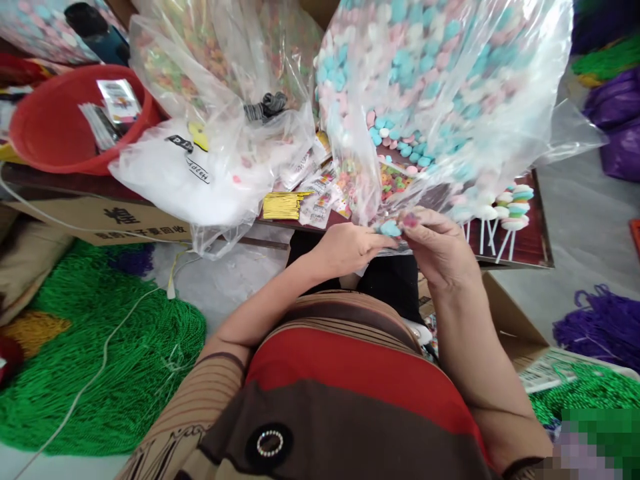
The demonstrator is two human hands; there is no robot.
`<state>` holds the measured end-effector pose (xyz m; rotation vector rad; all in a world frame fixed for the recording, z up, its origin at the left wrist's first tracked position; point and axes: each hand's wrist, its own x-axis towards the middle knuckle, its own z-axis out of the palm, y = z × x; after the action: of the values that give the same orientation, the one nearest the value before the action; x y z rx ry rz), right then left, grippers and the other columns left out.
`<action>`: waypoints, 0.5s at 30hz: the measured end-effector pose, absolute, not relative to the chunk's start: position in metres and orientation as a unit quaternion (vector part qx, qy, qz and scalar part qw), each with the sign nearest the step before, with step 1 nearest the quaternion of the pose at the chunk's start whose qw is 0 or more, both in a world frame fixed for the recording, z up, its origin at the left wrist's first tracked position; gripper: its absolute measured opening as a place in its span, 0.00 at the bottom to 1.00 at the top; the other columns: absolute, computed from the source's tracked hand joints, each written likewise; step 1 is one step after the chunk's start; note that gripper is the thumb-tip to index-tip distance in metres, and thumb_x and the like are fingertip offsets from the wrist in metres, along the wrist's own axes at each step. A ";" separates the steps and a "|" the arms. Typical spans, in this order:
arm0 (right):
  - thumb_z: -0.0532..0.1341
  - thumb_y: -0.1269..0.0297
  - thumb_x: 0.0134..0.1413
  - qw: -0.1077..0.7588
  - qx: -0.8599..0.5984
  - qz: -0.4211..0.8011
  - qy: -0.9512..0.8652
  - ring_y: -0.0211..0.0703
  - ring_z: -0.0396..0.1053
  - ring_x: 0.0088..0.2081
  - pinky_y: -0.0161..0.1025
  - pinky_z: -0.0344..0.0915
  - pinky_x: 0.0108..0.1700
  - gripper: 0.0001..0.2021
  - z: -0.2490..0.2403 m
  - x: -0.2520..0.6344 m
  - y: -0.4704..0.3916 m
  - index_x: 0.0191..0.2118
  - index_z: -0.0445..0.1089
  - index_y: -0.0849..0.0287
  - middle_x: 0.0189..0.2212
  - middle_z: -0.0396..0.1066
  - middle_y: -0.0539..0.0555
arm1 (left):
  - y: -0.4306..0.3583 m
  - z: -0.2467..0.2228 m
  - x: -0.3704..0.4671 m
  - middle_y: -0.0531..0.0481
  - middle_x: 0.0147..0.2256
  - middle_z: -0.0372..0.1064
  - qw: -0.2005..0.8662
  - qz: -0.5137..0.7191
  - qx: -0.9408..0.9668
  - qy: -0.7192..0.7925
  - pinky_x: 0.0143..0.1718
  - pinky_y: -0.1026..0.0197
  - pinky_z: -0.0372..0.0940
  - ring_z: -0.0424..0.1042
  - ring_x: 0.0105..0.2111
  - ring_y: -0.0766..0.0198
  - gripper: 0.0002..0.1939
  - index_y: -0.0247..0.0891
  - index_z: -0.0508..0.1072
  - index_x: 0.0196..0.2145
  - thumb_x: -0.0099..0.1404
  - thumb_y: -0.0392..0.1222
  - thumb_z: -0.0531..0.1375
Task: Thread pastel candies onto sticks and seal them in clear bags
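My left hand [345, 248] is closed, its fingertips around a small blue marshmallow [389, 229] at the table's front edge. Close against it from the right, my right hand [440, 243] pinches with thumb and fingers. A blurred pinkish-purple bit shows at its fingertips; what it holds is not clear. Just behind the hands stands a large clear bag [450, 87] of blue, pink and white marshmallows, its opening facing me. To the right, several stacked marshmallow sticks [513, 213] lie with white stems over the table edge.
Left of the hands are yellow twist ties [283, 206], printed packets [317, 200] and a white plastic bag [195, 173]. A red basin [45, 127] holds packets. Green bead strings [115, 360] cover the floor at left; an open carton [510, 320] sits below right.
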<state>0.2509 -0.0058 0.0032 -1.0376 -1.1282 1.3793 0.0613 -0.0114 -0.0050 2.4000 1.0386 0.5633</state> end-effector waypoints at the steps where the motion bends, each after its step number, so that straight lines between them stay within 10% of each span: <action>1: 0.77 0.56 0.41 0.525 -0.424 0.569 -0.470 0.43 0.76 0.40 0.42 0.74 0.44 0.12 0.003 0.254 -0.012 0.25 0.76 0.54 0.35 0.78 0.50 | -0.013 -0.010 0.068 0.49 0.46 0.83 0.225 0.192 0.879 0.374 0.40 0.63 0.70 0.81 0.40 0.63 0.19 0.49 0.80 0.55 0.72 0.38 0.55; 8: 0.73 0.57 0.45 0.637 -0.450 0.511 -0.361 0.47 0.78 0.39 0.55 0.75 0.56 0.08 -0.002 0.317 -0.062 0.31 0.77 0.50 0.30 0.75 0.49 | -0.025 -0.027 0.087 0.49 0.42 0.84 0.281 0.162 0.903 0.281 0.40 0.65 0.70 0.82 0.40 0.63 0.18 0.45 0.80 0.54 0.73 0.37 0.54; 15: 0.65 0.47 0.46 0.488 -0.718 0.366 -0.334 0.40 0.65 0.18 0.38 0.63 0.17 0.16 -0.072 0.428 -0.129 0.26 0.67 0.54 0.20 0.70 0.48 | -0.003 -0.019 0.055 0.48 0.40 0.84 0.370 0.309 0.787 0.386 0.40 0.66 0.72 0.80 0.34 0.66 0.19 0.39 0.81 0.50 0.70 0.36 0.53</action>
<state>0.4277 -0.1289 -0.0718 -1.7459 -0.8116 0.8896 0.0550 -0.0034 -0.0193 2.0183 0.9897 0.7919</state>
